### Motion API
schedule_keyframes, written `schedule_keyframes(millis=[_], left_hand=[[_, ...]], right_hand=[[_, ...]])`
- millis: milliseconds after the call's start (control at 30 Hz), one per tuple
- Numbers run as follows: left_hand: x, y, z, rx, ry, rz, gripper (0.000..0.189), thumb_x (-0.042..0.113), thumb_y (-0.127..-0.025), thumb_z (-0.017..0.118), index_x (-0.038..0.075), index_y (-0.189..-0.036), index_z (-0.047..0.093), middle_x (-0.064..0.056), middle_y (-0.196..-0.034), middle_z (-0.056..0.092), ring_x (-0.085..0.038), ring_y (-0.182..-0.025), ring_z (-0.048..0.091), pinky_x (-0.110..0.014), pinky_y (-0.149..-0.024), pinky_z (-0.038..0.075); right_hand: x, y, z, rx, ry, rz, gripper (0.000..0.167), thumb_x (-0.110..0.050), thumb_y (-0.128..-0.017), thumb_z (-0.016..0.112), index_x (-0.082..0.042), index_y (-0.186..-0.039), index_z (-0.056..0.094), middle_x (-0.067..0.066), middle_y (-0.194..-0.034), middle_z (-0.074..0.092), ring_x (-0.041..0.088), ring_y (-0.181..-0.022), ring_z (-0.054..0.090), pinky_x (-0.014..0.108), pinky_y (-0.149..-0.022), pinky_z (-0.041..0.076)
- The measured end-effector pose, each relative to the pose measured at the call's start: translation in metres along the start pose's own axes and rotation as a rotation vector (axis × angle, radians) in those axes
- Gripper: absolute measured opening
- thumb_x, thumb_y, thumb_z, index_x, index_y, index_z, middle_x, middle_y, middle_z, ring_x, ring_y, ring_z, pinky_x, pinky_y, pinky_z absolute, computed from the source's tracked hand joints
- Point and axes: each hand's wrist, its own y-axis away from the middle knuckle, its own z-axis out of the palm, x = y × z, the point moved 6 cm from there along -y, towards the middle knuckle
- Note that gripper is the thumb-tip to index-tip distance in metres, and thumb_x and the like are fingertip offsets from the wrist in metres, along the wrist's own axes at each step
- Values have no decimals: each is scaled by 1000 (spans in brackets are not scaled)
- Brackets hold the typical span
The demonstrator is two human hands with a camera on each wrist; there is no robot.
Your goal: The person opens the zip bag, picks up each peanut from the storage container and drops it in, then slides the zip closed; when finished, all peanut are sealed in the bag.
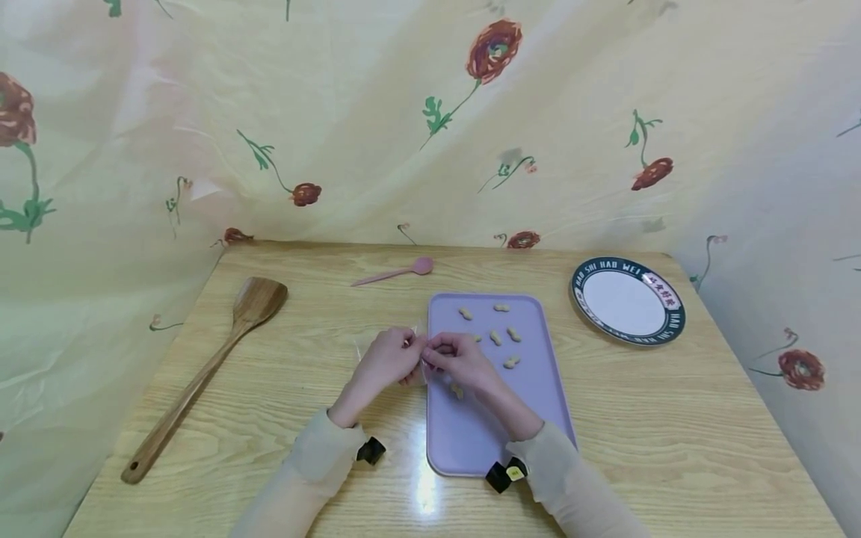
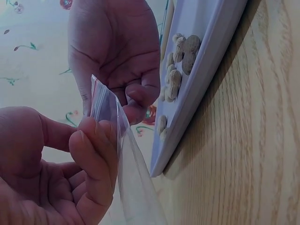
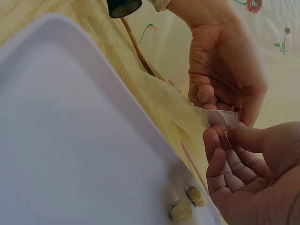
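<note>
Both hands meet over the left edge of a lilac tray (image 1: 498, 441). Between them is a clear zip-lock bag (image 2: 136, 183), whose zip edge shows a thin red line in the left wrist view. My left hand (image 1: 390, 357) pinches the bag's top edge between thumb and fingers. Close beside it, my right hand (image 1: 464, 360) pinches the same edge near the corner. The bag's body hangs below the fingers and looks flat. Several unshelled peanuts (image 1: 495, 338) lie scattered on the tray, one of them near the right wrist.
A wooden spatula (image 1: 215, 359) lies along the left of the table. Behind the hands is a pink spoon (image 1: 397, 274). A white plate with a dark lettered rim (image 1: 622, 302) stands at the back right. Flowered cloth (image 1: 363, 134) hangs behind the table.
</note>
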Motion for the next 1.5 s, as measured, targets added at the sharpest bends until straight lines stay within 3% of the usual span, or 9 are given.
schedule_keyframes(millis=[233,467,733,933,1267,1500], left_hand=[[-3,-3,1,-13,-2,-24,33,19,-101,46,5,-75,61,-3,-55,59,-14,-45,54,-28,-44,47],[-5,-2,0,-30,5,-53,31,14,-99,43,3,-76,62,-6,-58,60,-17,-47,57,-31,-47,50],[-6,0,0,-69,-39,-67,25,8,-92,45,4,-71,58,-5,-56,60,-15,-48,55,-27,-47,45],[-6,1,2,-109,-93,-65,27,12,-92,52,8,-66,57,-3,-53,59,-15,-47,55,-25,-47,41],[-5,1,-2,-138,-75,-58,20,3,-87,48,2,-75,65,-5,-60,63,-16,-53,59,-27,-52,49],[-8,-3,-1,-187,-22,-71,19,-2,-88,47,-1,-78,64,-6,-65,65,-20,-60,65,-30,-59,55]], right_hand=[[4,-1,2,15,-8,15,14,-5,-98,61,8,-96,65,6,-78,69,10,-70,60,24,-64,49],[5,-1,6,40,-7,48,14,-5,-98,61,8,-96,66,11,-78,69,12,-70,61,23,-64,49],[3,0,7,74,102,64,15,-7,-97,63,6,-93,70,9,-76,71,12,-66,64,21,-57,47],[1,2,7,93,159,53,14,-6,-95,63,4,-92,72,7,-72,71,14,-63,64,21,-52,44],[3,1,8,106,126,52,14,-6,-95,63,3,-91,72,7,-72,70,10,-61,61,19,-51,43],[2,1,9,102,87,34,14,-1,-93,62,8,-91,72,10,-72,71,10,-63,64,23,-57,52]])
